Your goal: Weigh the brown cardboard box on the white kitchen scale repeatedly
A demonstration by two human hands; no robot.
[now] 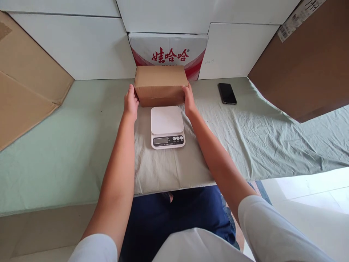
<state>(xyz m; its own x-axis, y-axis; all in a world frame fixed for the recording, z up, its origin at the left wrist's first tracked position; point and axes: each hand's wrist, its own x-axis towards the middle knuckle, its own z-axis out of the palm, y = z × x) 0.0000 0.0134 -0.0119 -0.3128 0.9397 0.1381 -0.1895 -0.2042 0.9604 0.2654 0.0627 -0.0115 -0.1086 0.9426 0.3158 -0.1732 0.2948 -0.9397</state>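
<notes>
A closed brown cardboard box (pixel 160 77) is just behind the scale, in front of a white and red printed carton. My left hand (pixel 131 101) grips its left side and my right hand (pixel 188 97) its right side, so the box is held between both palms. Some fingers are hidden behind the box. Whether its base touches the cloth I cannot tell. Nearer to me, between my forearms, lies a white digital kitchen scale (pixel 167 120) with a bare platform; its small display (pixel 161 140) looks blank.
A black phone (pixel 227 93) lies on the green cloth (pixel 218 134) to the right. The printed carton (pixel 200 51) and white panels (pixel 73 47) stand along the back. Large cardboard pieces flank the table at left (pixel 27 80) and right (pixel 308 69).
</notes>
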